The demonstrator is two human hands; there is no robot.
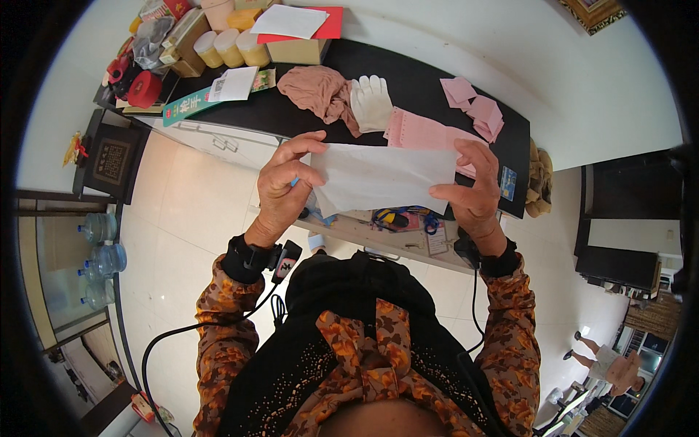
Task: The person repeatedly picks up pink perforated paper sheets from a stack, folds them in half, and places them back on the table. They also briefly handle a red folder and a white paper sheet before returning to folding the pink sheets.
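Note:
A thin white sheet of paper (382, 175) is stretched between my two hands, above the front edge of the black desk (355, 60). My left hand (289, 185) pinches its left end between thumb and fingers. Its right end is gripped by my right hand (472, 185). Behind the sheet lie pink paper sheets (418, 128), partly hidden by it. A white glove (371, 104) and a crumpled dusty-pink cloth (317, 93) lie further left on the desk. Small pink paper slips (483, 114) are at the back right.
Below the sheet, an open drawer (349, 232) holds a yellow-black tool (392, 218) and blue cords. Lidded jars (229, 46), boxes and a green packet (188, 106) crowd the desk's left end. A black cable (185, 328) hangs from my left wrist. Another person (611, 366) is far off at lower right.

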